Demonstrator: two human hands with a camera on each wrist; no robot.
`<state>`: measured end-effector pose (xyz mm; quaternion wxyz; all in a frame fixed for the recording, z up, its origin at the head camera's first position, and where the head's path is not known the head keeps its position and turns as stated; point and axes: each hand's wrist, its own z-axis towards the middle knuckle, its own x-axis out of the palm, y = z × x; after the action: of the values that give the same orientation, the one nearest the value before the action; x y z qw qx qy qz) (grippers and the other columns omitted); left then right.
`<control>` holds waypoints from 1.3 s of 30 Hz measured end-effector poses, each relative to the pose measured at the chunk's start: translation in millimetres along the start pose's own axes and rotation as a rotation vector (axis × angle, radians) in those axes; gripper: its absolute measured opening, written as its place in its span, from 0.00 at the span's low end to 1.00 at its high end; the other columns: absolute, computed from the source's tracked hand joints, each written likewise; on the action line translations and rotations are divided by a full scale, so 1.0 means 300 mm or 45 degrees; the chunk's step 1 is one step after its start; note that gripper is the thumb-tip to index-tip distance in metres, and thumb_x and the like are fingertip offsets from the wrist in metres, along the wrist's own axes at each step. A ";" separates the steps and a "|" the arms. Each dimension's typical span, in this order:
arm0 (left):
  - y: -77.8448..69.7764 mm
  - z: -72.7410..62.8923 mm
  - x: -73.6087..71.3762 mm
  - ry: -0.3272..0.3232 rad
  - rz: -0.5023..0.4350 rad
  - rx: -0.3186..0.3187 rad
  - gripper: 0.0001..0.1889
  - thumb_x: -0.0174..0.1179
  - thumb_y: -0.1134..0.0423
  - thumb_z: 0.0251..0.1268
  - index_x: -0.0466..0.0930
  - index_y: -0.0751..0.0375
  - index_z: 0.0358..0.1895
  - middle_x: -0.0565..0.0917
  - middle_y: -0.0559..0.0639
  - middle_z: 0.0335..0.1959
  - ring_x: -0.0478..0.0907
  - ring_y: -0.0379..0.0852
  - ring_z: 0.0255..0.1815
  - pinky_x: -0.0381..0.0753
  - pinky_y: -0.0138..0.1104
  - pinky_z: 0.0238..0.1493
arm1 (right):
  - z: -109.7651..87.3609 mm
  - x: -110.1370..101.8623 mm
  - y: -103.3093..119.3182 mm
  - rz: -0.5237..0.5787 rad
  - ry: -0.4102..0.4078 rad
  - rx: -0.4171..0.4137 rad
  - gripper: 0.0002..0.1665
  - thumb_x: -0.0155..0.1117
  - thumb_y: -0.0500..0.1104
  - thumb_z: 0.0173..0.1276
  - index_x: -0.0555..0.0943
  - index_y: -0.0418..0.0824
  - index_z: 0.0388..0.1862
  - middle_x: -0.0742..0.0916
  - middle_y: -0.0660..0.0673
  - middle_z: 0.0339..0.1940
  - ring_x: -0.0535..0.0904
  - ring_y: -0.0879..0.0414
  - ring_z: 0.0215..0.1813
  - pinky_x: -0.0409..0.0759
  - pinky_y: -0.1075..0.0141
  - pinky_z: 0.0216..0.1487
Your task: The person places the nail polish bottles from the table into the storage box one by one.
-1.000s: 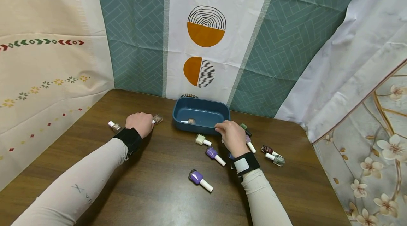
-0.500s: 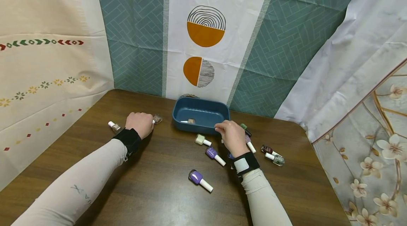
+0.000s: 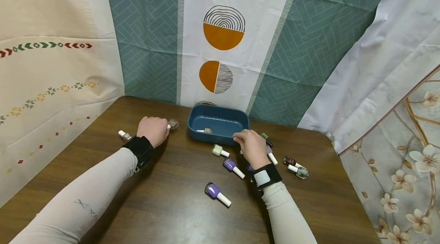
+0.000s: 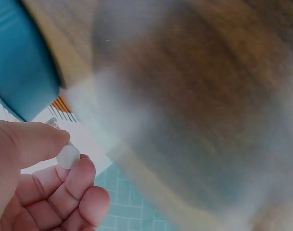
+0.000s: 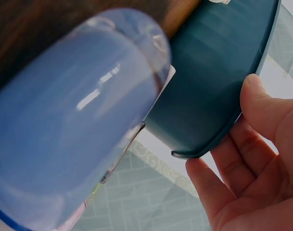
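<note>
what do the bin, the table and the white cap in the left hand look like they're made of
Bin: probably molded plastic, satin finish; smooth rounded corners, soft sheen.
Table: wood or wood-look laminate, fairly glossy; brown grain and reflected glare, can't tell which.
Cap: likely plastic, matte to satin; evenly white and smooth, though slightly blurred.

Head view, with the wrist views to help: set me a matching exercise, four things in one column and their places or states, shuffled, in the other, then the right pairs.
Things
1. Left hand
2. Right hand
3. Blue container
4. Dark red bottle

Places or states
A. Touching the container near its right front corner
B. On the table, farther right than the right hand
C. Pinching a bottle's white cap
D. Has a glitter bottle lying inside

Pairs: 1-C, 2-A, 3-D, 4-B
</note>
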<state>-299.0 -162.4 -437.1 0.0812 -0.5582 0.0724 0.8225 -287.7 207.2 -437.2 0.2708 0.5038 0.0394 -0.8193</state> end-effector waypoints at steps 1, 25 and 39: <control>-0.002 0.001 -0.005 -0.011 0.002 0.001 0.15 0.67 0.62 0.66 0.80 0.62 0.20 0.79 0.55 0.16 0.79 0.58 0.21 0.74 0.49 0.27 | 0.000 0.000 0.000 0.001 -0.001 0.001 0.08 0.71 0.45 0.71 0.93 0.49 0.46 0.91 0.51 0.39 0.86 0.51 0.43 0.84 0.55 0.38; -0.108 0.043 -0.133 -0.150 0.015 0.057 0.15 0.65 0.60 0.68 0.79 0.62 0.23 0.80 0.56 0.19 0.80 0.58 0.24 0.74 0.48 0.30 | 0.002 -0.004 0.002 0.012 0.011 0.019 0.08 0.71 0.44 0.72 0.93 0.48 0.45 0.91 0.51 0.39 0.86 0.51 0.44 0.84 0.54 0.40; -0.174 0.063 -0.165 -0.171 0.013 0.121 0.13 0.65 0.59 0.68 0.83 0.64 0.27 0.83 0.57 0.22 0.81 0.59 0.26 0.75 0.48 0.31 | -0.001 0.001 -0.005 0.020 0.000 0.007 0.08 0.72 0.44 0.71 0.93 0.48 0.45 0.91 0.51 0.39 0.86 0.51 0.43 0.84 0.55 0.39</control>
<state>-287.0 -110.2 -385.5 0.1082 -0.4971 0.1086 0.8540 -288.4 208.3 -437.9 0.2761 0.5049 0.0331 -0.8172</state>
